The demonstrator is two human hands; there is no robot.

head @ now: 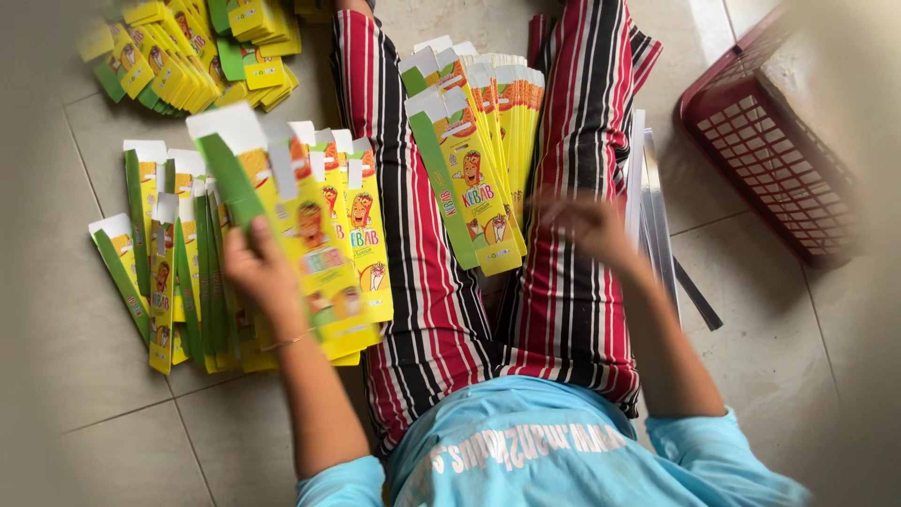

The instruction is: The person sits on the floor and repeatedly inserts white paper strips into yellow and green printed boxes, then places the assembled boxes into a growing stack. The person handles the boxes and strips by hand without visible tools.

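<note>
I sit on a tiled floor with my legs in red, black and white striped trousers stretched out. My left hand grips a flat yellow and green carton sleeve above a fanned pile of the same sleeves on the floor at my left. My right hand is blurred, over my right thigh, beside a stack of flat sleeves lying between my legs. Whether it holds anything cannot be told.
Another heap of yellow and green sleeves lies at the far left. A dark red plastic basket stands at the right. Thin grey and white strips lie beside my right leg.
</note>
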